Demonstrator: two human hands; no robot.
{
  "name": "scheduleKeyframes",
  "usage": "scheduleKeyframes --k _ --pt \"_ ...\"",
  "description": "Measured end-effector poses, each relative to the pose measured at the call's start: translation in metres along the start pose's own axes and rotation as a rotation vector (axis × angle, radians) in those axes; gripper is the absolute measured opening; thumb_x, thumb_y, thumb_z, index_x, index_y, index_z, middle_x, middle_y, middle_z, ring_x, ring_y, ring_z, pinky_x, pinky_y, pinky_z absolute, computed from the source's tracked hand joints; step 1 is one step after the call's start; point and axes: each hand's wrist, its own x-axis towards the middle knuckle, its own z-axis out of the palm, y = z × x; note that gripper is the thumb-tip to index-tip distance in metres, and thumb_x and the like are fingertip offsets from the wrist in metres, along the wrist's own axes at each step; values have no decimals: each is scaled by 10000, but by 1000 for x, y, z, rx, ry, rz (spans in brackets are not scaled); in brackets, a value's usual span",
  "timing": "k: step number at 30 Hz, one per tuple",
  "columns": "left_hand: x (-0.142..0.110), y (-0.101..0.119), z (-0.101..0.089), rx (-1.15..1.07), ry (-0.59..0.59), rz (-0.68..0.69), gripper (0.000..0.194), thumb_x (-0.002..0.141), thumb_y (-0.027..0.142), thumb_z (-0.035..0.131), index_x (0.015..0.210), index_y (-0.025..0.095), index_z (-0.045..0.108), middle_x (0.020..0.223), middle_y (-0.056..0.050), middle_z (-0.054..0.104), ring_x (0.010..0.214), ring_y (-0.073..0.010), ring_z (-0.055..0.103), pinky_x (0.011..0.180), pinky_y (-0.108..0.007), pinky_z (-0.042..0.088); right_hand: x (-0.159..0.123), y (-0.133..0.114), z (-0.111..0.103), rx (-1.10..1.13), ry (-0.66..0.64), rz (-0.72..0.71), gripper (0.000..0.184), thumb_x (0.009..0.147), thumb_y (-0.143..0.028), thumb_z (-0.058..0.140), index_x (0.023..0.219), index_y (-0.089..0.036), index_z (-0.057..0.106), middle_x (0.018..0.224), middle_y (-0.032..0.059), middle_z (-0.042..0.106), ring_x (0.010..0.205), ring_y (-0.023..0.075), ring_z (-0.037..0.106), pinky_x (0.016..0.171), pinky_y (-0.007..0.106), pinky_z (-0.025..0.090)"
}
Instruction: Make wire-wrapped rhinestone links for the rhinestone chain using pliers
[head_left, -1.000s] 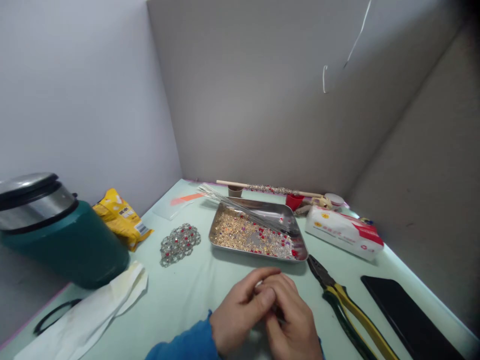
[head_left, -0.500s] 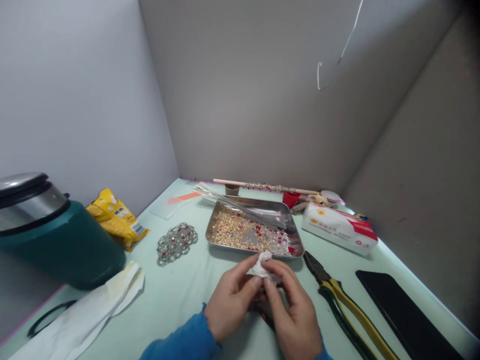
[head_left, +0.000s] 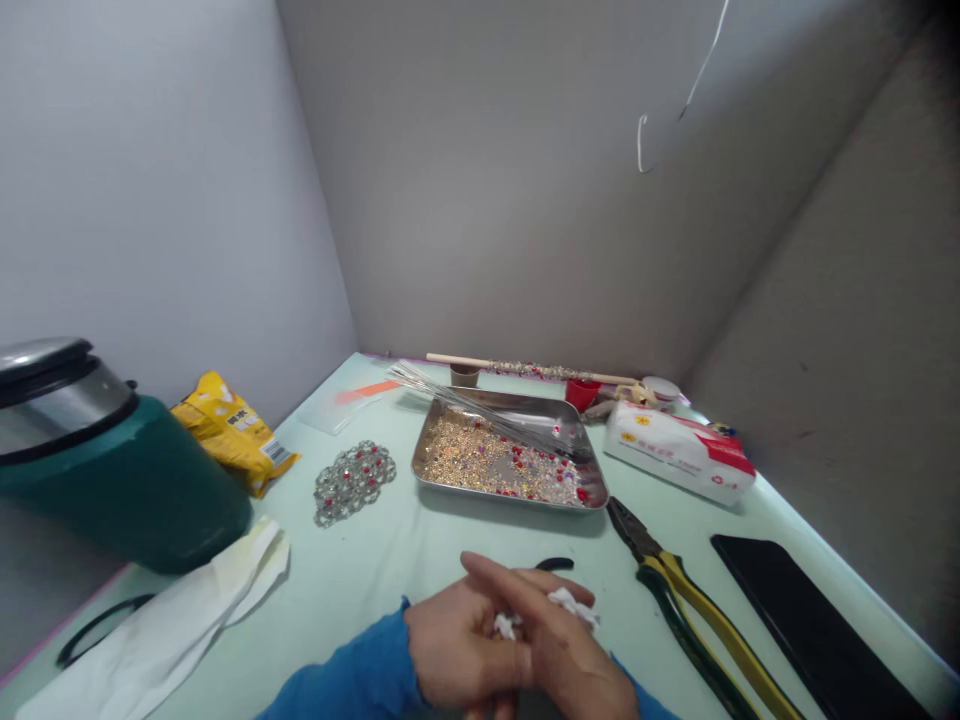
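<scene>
At the frame's lower centre, we press our bare left hand (head_left: pixel 456 640) and bare right hand (head_left: pixel 566 645) together with crumpled white tissue (head_left: pixel 576 606) between them, showing either side of the right hand, its long axis unclear.

Matt, crumpled paper is seen in the small white wad (head_left: pixel 572 604). Glossy metal is shown by the rectangular silver tray (head_left: pixel 540 409).

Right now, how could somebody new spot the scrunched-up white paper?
Find the metal tray, then look nearer, to the left hand and right hand. The scrunched white paper peeks out on both sides of the right hand's fingers. Unlike the long white sheet by the green bottle, it's crumpled and held.
</scene>
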Motion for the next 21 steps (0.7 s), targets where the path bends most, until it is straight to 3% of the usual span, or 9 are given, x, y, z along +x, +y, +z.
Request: scheduleKeyframes --k 2,4,7,9,10,13,16,19,21 --pt "4 -2 2 27 67 -16 422 778 268 518 1181 145 493 607 -1 584 302 -50 439 275 -139 341 2 -3 -2 -10 -15 58 749 783 -661 378 1360 -186 340 553 40 648 470 188 640 460 285 499" --pt "7 -3 3 72 107 27 304 796 243 451 1044 107 564 509 38 509 287 -56 432 263 -131 312 5 -7 -5 -76 33 79 681 811 -626 369 1362 -227 338 770 92 695 521 190 654 509 325 524" --pt "8 -5 3 199 170 99 214 779 184 415 823 99 606 482 42 495 323 -65 481 305 -126 326 7 -15 -7 -215 165 50 554 814 -583 422 1274 -280 477 1217 90 567 1010 253 595 886 410 448" --pt "8 -7 3 303 240 115 212 765 146 389 740 112 597 446 44 495 330 -75 498 334 -135 339 9 -17 -8 -249 228 23 532 807 -572 450 1258 -293 493 1302 37 499 1222 248 413 1038 402 282" --pt "8 -8 4 372 292 137 204 753 132 393 714 120 593 449 39 512 345 -81 510 360 -143 357 10 -18 -8 -233 238 31 550 805 -574 451 1280 -297 463 1308 29 493 1227 249 406 1036 405 287" --pt "10 -12 5 669 501 275 142 709 107 466 663 138 596 557 -6 608 490 -116 575 500 -189 424 13 -16 -9 -138 211 108 626 811 -595 411 1350 -282 351 1295 69 504 1015 275 593 812 407 494" --pt "8 -11 4 928 607 471 100 691 116 532 634 143 609 641 -49 646 601 -155 583 571 -228 422 13 -15 -12 -183 217 52 604 813 -557 454 1328 -245 399 1311 82 485 1006 254 593 808 360 491" --pt "2 -1 -3 901 593 597 152 771 192 513 701 162 645 686 -55 659 639 -155 581 602 -238 420 11 -19 -19 -185 214 -59 574 849 -502 434 1355 -248 339 1169 99 600 817 204 651 718 328 507" --pt "-2 8 -9 718 681 530 221 833 261 469 767 172 660 727 -48 670 675 -149 587 636 -240 421 10 -23 -25 -139 236 -162 561 884 -478 365 1386 -260 239 1020 94 661 574 162 635 583 316 505"
